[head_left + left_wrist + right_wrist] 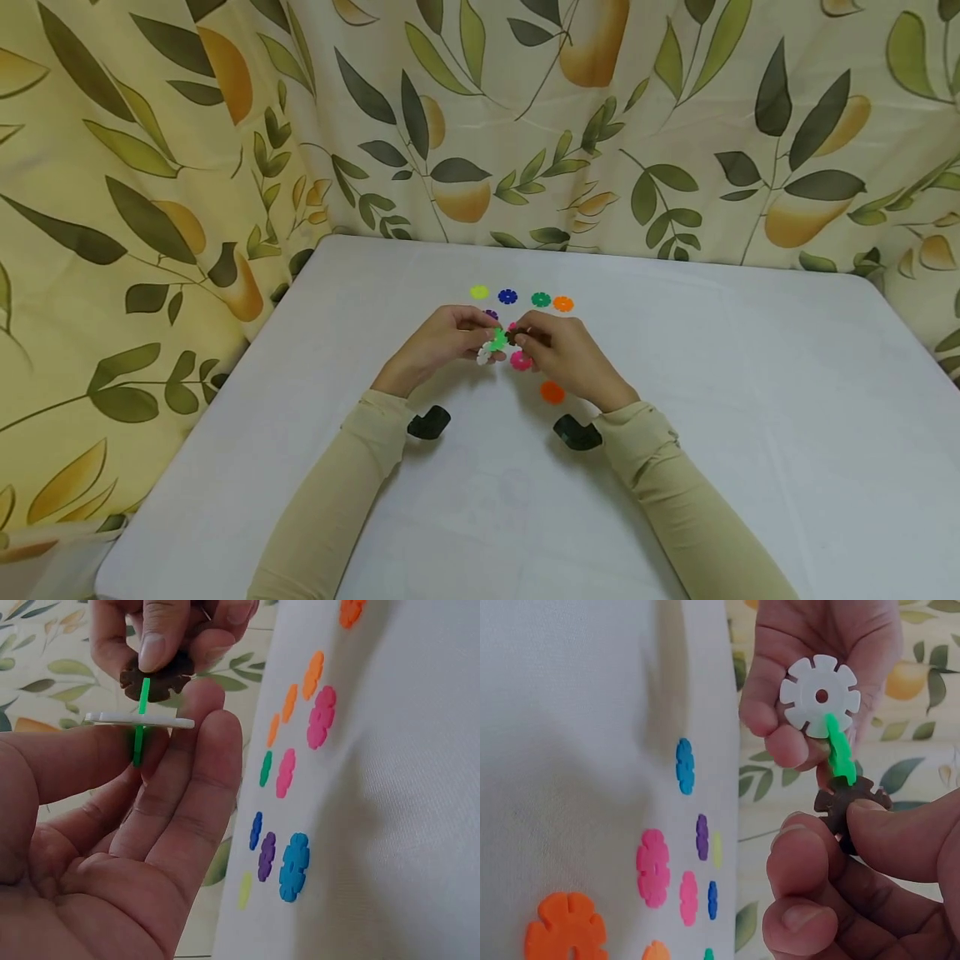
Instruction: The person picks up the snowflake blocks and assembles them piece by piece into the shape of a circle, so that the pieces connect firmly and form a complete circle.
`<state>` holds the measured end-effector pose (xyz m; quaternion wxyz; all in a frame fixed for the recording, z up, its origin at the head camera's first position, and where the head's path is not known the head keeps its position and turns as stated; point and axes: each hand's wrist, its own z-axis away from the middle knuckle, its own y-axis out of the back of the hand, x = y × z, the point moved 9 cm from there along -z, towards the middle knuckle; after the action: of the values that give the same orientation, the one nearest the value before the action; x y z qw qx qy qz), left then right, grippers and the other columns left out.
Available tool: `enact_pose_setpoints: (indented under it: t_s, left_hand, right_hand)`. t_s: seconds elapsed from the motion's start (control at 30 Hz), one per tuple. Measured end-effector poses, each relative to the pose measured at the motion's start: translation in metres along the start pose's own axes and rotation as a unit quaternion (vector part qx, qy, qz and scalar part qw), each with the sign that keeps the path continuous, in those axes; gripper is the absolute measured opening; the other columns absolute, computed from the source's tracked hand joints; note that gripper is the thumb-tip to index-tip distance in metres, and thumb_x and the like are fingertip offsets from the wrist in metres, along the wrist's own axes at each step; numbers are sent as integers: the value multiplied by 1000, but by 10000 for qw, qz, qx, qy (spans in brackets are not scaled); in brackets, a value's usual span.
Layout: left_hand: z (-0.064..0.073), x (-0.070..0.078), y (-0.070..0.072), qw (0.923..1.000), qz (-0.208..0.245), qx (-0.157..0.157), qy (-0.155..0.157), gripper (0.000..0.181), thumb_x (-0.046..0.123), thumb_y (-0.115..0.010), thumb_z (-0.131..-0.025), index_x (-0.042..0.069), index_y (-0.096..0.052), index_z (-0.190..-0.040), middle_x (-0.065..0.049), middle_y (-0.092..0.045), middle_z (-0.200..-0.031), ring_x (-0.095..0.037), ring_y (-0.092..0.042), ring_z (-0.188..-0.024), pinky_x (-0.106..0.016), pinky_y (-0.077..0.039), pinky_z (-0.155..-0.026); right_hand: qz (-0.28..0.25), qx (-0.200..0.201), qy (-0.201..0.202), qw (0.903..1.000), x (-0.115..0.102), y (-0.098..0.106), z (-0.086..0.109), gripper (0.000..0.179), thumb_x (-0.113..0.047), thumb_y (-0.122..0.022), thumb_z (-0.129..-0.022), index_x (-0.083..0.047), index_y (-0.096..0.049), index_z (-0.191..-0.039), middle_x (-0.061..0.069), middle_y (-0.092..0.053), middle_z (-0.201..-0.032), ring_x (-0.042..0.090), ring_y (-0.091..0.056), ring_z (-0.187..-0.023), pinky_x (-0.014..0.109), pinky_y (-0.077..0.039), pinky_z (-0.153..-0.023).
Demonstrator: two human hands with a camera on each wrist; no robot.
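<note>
My left hand (450, 340) pinches a pair of joined notched plastic discs between thumb and fingertips. One is a white disc (801, 706); the other, a bright green disc (841, 756), is slotted into it crosswise. Between the thumb and fingers of my right hand (564, 348) is a dark brown notched disc (835, 801). Its rim meets the free edge of the green disc in the right wrist view. Both hands are raised off the white table (480, 517), close together, and my fingers cover part of each disc.
Loose notched discs lie around the hands: yellow (479, 292), dark blue (507, 297), green (541, 300), orange (563, 304), pink (520, 361), purple (266, 857), light blue (294, 868) and a nearer orange-red one (552, 392). A leaf-patterned curtain (525, 125) hangs behind the table.
</note>
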<state>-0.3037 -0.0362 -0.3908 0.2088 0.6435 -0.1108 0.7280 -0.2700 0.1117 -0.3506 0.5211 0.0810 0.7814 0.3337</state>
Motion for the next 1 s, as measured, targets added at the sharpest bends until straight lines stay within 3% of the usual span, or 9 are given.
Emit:
enact_pose_setpoints:
  t_s: [0.17,0.33,0.7,1.0]
  left_hand:
    - [1,1,-3,9991,-402,-108,119,20,3,-65,-105,-6,-72,-122,-12,-71,-111,-19,-66,-83,-33,-58,-83]
    - [2,-1,-3,9967,-760,-101,259,17,5,-66,-106,-2,-74,-120,-8,-69,-99,-21,-58,-77,-29,-48,-72]
    - [-1,-1,-7,9973,-722,-128,86,13,0,-64,-105,-5,-73,-114,-10,-66,-90,-18,-56,-65,-26,-49,-62]
    - [1,2,-7,9969,-779,-117,-30,11,-2,-68,-103,-5,-75,-109,-10,-67,-90,-18,-55,-62,-25,-50,-59]
  right_hand:
    - [5,-44,48,10000,-2,-1,0,6,1,-66,-105,1,-72,-107,18,-70,-86,36,-68,-74,30,-59,-67]
    - [21,-49,94,9999,-3,-2,0,6,2,-68,-104,2,-72,-107,17,-71,-86,34,-68,-74,30,-59,-68]
    - [274,116,264,9992,-5,-3,0,6,4,-68,-103,1,-73,-102,13,-68,-82,20,-60,-69,29,-55,-64]
    - [504,129,460,9976,-11,-6,0,15,11,-65,-100,2,-77,-101,14,-72,-87,20,-60,-73,29,-55,-66]
